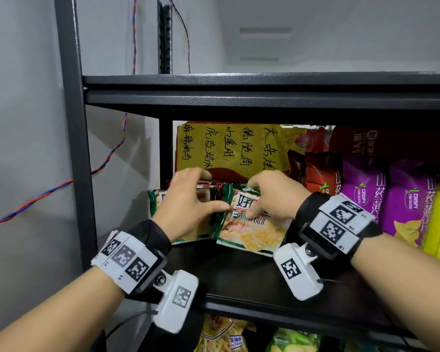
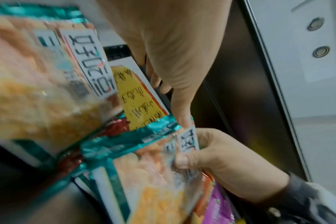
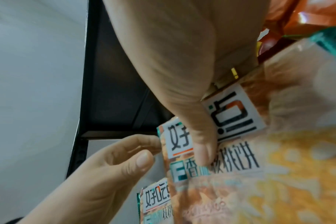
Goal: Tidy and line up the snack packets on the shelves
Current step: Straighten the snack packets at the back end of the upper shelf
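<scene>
My right hand [image 1: 272, 196] pinches the top of the green-edged biscuit packet [image 1: 254, 232], thumb on its label. My left hand [image 1: 188, 204] hovers spread beside it, over the twin packet [image 1: 160, 199]. I'd stand this one upright beside that twin.

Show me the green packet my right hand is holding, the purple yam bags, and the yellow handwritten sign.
green packet [image 1: 254, 233], head view, its lower front.
purple yam bags [image 1: 407, 199], head view, front of one bag.
yellow sign [image 1: 214, 146], head view, among the handwriting.
</scene>
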`<state>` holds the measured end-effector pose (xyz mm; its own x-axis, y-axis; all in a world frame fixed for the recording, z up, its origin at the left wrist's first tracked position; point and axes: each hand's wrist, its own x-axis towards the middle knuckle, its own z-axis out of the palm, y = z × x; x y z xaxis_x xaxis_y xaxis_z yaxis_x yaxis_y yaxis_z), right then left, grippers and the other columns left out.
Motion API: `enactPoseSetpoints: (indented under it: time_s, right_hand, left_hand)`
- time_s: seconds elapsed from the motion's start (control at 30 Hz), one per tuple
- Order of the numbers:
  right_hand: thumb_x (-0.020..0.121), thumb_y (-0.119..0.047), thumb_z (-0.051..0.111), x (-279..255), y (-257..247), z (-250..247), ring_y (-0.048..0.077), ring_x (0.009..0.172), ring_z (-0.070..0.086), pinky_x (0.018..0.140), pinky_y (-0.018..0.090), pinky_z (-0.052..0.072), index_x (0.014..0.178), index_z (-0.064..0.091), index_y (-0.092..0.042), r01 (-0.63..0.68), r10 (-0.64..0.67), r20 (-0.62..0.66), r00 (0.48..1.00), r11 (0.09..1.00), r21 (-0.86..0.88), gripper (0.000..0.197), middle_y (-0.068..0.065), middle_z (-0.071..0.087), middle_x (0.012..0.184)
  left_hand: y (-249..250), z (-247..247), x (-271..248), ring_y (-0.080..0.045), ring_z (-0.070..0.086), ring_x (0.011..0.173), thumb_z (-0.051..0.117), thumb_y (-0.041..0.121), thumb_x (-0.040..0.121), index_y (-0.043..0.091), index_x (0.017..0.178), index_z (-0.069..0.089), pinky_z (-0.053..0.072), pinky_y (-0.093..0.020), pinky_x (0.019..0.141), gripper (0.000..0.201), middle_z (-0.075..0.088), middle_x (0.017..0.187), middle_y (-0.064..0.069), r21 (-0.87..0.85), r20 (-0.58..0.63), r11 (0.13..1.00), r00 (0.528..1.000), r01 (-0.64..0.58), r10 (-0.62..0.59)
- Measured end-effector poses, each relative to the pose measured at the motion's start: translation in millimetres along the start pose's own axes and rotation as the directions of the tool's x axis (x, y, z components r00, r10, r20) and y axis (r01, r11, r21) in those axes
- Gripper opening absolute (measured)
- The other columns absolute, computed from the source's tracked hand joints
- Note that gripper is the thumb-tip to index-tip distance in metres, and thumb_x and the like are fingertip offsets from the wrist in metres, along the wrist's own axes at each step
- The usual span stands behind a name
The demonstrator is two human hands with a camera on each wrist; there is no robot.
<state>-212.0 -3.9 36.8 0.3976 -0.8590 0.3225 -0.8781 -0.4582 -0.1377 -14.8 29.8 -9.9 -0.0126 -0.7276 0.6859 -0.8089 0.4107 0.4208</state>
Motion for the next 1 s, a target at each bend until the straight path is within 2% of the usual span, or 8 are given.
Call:
enactPoseSetpoints:
  time_s: [0.17,0.43,0.53,0.63,0.7,0.8,0.9,1.0]
  right_hand:
    - [0.069,-0.031,0.086,-13.7,0.5,6.5,0.02,0.12,0.056,0.098,0.038,0.047,0.119,0.068,-0.019,0.121,-0.113,-0.056,0.992,0.977,0.176,0.055,-0.001,0.064,0.127]
    - [0.087,-0.044,0.068,-27.8,25.6,10.2,0.016,0.119,0.056,0.092,0.026,0.045,0.144,0.043,-0.013,0.048,0.147,-0.314,0.938,0.842,0.538,0.069,-0.003,0.059,0.13]
    - [0.099,-0.05,0.044,-33.4,25.3,17.9,0.012,0.073,0.066,0.063,0.02,0.047,0.092,0.072,-0.022,-0.013,0.248,-0.165,0.955,0.587,0.809,0.04,-0.014,0.069,0.073]
    - [0.102,-0.053,0.032,-34.0,16.7,32.4,0.024,0.098,0.071,0.089,0.041,0.056,0.106,0.071,-0.019,-0.101,0.24,0.029,0.97,0.29,0.952,0.052,0.005,0.075,0.102]
    - [0.102,-0.054,0.029,-34.6,9.7,34.8,0.033,0.103,0.068,0.096,0.047,0.052,0.11,0.069,-0.011,-0.069,0.27,-0.044,0.962,0.395,0.916,0.06,0.014,0.073,0.105]
    - [0.1,-0.058,0.025,-35.4,4.9,36.6,0.037,0.1,0.065,0.096,0.05,0.049,0.104,0.07,-0.003,0.054,0.24,-0.219,0.946,0.548,0.834,0.07,0.023,0.069,0.104]
    - [0.099,-0.06,0.026,-38.3,5.3,36.6,0.034,0.097,0.064,0.094,0.05,0.047,0.107,0.067,0.0,0.124,0.217,-0.31,0.926,0.601,0.789,0.073,0.025,0.067,0.107]
    - [0.103,-0.052,0.028,-36.2,7.3,37.1,0.043,0.107,0.059,0.098,0.056,0.042,0.112,0.061,0.009,0.109,0.256,-0.312,0.915,0.588,0.802,0.07,0.032,0.061,0.116]
  left_hand:
    - [18.9,22.2,-4.7,-0.009,0.057,0.113,0.089,0.049,0.064,0.018,0.139,0.048,0.044,-0.025,0.092,0.091,0.061,0.13,0.004,-0.113,0.239,0.988,0.968,0.106,-0.077]
    - [1.9,25.7,-10.7,-0.007,0.053,0.043,0.076,0.008,0.085,0.01,0.096,0.066,0.04,-0.018,0.039,0.015,0.071,0.067,0.0,-0.755,0.199,0.59,0.957,0.286,-0.209]
    - [2.8,24.3,-10.2,-0.008,0.064,0.049,0.08,0.018,0.077,0.007,0.113,0.056,0.044,-0.018,0.038,0.045,0.076,0.082,-0.003,-0.849,0.137,0.462,0.951,0.256,-0.276]
    - [6.4,30.4,-11.9,-0.019,0.075,0.075,0.078,0.036,0.081,0.011,0.123,0.049,0.053,-0.028,0.048,0.056,0.075,0.11,-0.011,-0.871,0.16,0.397,0.932,0.288,-0.325]
    - [10.4,34.1,-14.8,-0.026,0.075,0.089,0.054,0.055,0.096,0.017,0.129,0.05,0.056,-0.034,0.057,0.05,0.076,0.112,-0.008,-0.873,0.2,0.357,0.912,0.332,-0.358]
    - [17.5,35.6,-19.2,-0.019,0.076,0.066,0.028,0.064,0.1,0.021,0.112,0.07,0.052,-0.022,0.042,0.062,0.079,0.092,-0.009,-0.903,0.233,0.236,0.87,0.359,-0.434]
    - [23.6,33.9,-18.4,-0.015,0.071,0.054,0.021,0.069,0.099,0.03,0.08,0.081,0.045,-0.018,0.04,0.073,0.079,0.088,-0.009,-0.888,0.22,0.252,0.837,0.385,-0.501]
    - [27.7,30.5,-15.9,-0.017,0.072,0.057,0.027,0.058,0.105,0.024,0.093,0.079,0.042,-0.017,0.035,0.063,0.079,0.095,-0.011,-0.892,0.235,0.226,0.828,0.392,-0.51]
